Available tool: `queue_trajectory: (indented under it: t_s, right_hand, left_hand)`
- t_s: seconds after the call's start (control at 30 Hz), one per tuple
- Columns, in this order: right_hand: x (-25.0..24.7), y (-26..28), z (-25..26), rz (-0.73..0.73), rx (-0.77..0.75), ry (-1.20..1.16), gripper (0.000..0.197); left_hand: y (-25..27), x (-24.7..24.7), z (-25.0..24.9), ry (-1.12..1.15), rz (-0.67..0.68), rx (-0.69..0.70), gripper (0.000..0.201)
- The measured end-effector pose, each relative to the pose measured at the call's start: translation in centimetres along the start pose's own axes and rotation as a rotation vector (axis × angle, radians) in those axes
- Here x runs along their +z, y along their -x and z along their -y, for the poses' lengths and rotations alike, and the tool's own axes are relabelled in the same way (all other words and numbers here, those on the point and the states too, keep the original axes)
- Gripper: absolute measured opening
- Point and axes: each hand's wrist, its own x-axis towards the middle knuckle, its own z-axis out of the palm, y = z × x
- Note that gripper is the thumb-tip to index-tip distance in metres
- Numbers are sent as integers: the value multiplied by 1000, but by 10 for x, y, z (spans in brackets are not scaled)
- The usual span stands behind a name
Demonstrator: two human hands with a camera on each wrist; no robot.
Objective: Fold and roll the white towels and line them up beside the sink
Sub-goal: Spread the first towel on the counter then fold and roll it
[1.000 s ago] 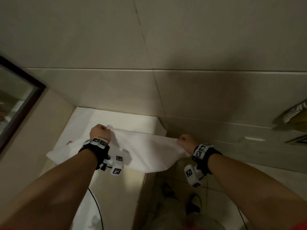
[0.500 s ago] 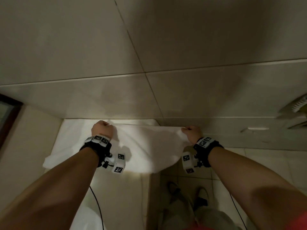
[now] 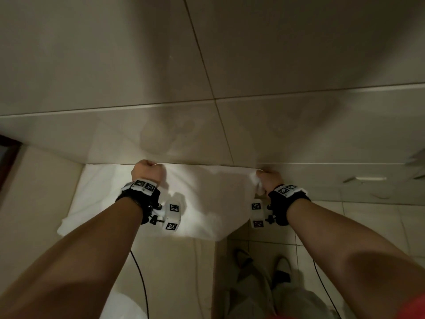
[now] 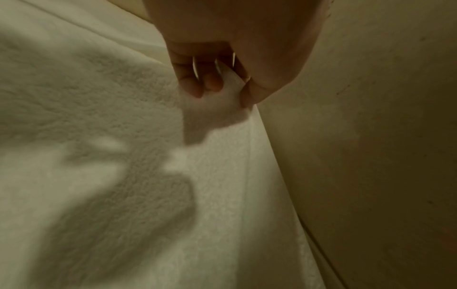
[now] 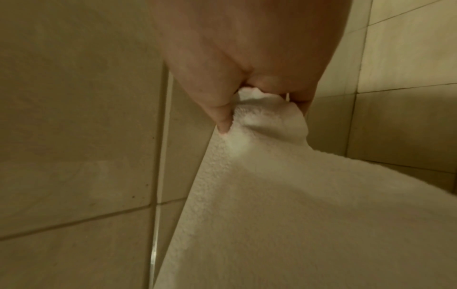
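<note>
A white towel (image 3: 202,199) is stretched across the middle of the frame, its far edge against the tiled wall (image 3: 161,77). The left hand (image 3: 147,172) is fisted round that edge at centre-left, fingers (image 4: 195,86) curled into the cloth. The right hand (image 3: 269,179) pinches the corner at centre-right, beyond the counter (image 3: 170,272), above the floor (image 3: 368,226).

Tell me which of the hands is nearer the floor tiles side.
Right. The right hand pinches the towel corner past the counter's edge, above floor tiles; the left hand grips it over the counter.
</note>
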Motion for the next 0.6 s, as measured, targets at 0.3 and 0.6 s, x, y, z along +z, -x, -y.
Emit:
queue_trajectory:
  t_s: [0.3, 0.6]
  right_hand:
    - [8, -4, 11, 51, 73, 266, 31]
    - [13, -6, 4, 29, 73, 220, 38]
  left_hand:
    - [-8, 6, 0, 28, 3, -27, 24]
    - [-13, 15, 5, 98, -90, 30, 26]
